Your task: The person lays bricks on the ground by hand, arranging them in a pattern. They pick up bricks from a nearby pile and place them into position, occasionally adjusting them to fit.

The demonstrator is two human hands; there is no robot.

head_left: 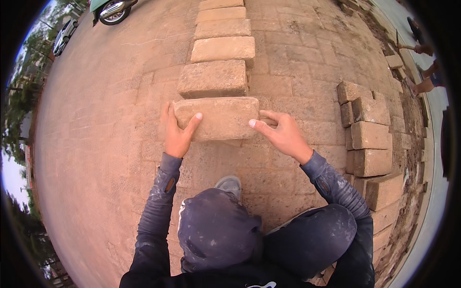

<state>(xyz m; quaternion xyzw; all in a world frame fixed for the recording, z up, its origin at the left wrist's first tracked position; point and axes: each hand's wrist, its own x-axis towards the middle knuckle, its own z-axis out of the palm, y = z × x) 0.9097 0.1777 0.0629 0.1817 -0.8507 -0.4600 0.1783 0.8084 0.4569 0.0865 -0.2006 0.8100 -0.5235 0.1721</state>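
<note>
Between both hands is a tan, dusty paving brick (216, 119), its broad face toward me. My left hand (178, 132) grips its left end, thumb on the face and fingers behind the edge. At the other end, my right hand (284, 135) pinches the right edge near the top corner, thumb in front. Just beyond it lies another brick (212, 78), first in a row of similar bricks (223, 48) running away from me. Whether the held brick touches the row or the ground is hidden.
Stacked bricks (370, 137) line my right side along a strip of dirt. Brick paving (283, 84) spreads under me, with my shoe (229, 185) on it. A scooter (113, 10) and a car (65, 36) stand far left. Another person's legs (425, 85) show far right.
</note>
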